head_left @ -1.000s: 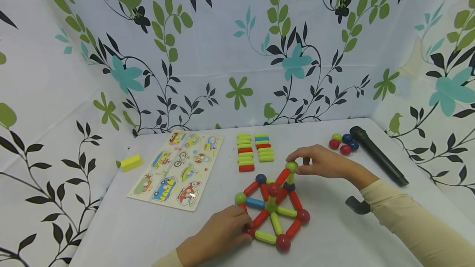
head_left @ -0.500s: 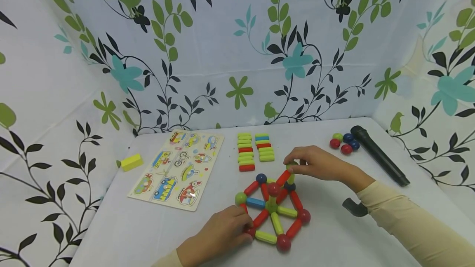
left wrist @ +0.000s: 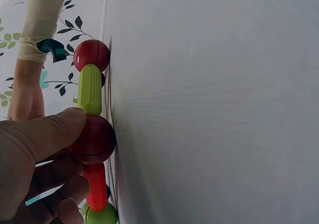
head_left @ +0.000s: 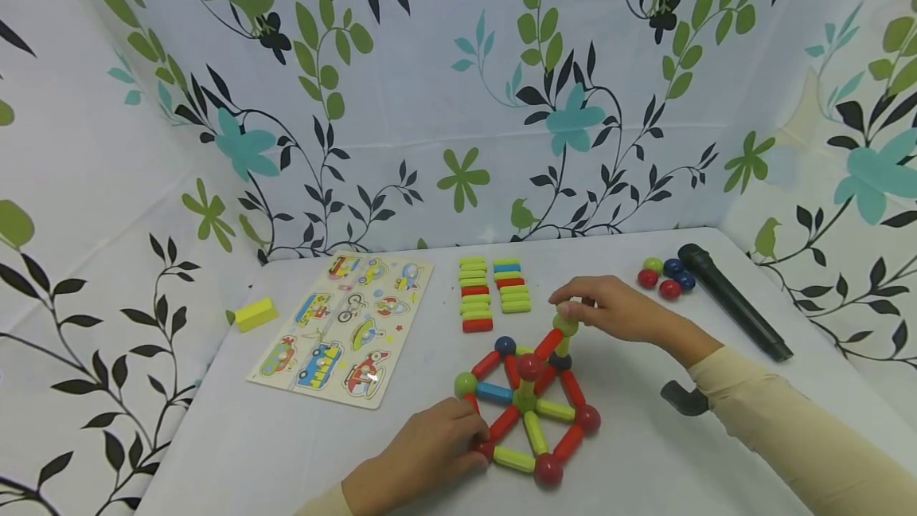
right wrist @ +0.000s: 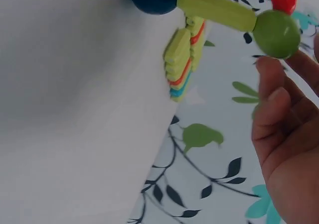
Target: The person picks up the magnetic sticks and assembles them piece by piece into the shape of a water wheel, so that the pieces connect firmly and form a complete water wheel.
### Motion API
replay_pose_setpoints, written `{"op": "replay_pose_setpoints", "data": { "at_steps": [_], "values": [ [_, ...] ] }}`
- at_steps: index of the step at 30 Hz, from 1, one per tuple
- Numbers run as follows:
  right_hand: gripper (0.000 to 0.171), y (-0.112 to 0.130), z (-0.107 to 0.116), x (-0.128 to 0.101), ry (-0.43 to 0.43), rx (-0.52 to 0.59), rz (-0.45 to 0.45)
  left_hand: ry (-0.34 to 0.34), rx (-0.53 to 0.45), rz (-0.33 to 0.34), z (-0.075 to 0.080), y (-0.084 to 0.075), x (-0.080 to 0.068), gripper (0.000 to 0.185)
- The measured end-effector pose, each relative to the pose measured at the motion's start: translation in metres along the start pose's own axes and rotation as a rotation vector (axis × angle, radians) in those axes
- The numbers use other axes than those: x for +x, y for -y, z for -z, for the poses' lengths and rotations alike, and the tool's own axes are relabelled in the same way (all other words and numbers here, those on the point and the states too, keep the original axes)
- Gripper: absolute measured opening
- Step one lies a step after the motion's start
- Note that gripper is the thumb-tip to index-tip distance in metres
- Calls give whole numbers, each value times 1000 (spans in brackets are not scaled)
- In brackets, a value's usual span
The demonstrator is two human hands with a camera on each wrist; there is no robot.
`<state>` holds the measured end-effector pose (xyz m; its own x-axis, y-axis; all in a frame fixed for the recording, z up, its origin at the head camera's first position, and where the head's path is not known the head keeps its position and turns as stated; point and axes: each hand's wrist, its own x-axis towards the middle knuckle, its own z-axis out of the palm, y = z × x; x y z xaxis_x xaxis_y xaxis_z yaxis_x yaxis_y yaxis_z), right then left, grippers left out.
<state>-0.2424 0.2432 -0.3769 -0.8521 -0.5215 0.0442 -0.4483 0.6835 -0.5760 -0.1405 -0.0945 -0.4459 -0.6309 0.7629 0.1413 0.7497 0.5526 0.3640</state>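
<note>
- Fingertips of the right hand [head_left: 616, 310] sit just above the raised green ball [head_left: 565, 325], barely apart, fingers loosely curled.
- Left hand [head_left: 423, 452] pinches a red ball [left wrist: 92, 139] at the rod-and-ball structure's [head_left: 526, 400] near-left corner.
- Spare rods [head_left: 490, 291] lie behind it.

1. Left hand [head_left: 423, 452] bare; a cream sleeve cuff shows at its wrist, low in the head view;
2. Right hand [head_left: 616, 310] bare; long cream sleeve [head_left: 795, 428] covering the forearm to the wrist.
</note>
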Motion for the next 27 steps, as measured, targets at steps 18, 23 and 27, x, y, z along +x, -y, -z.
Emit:
{"op": "replay_pose_setpoints", "data": {
  "at_steps": [18,23,27],
  "values": [
    [25,-32,-48,91,188,-373,-20,67,-24,-15,1,-4,0,21],
    [14,-30,-55,95,194,-378,-60,69,4,-19,1,-4,-1,21],
    [13,-25,-57,93,207,-344,-104,54,22,-21,1,-5,-1,20]
  ]
}}
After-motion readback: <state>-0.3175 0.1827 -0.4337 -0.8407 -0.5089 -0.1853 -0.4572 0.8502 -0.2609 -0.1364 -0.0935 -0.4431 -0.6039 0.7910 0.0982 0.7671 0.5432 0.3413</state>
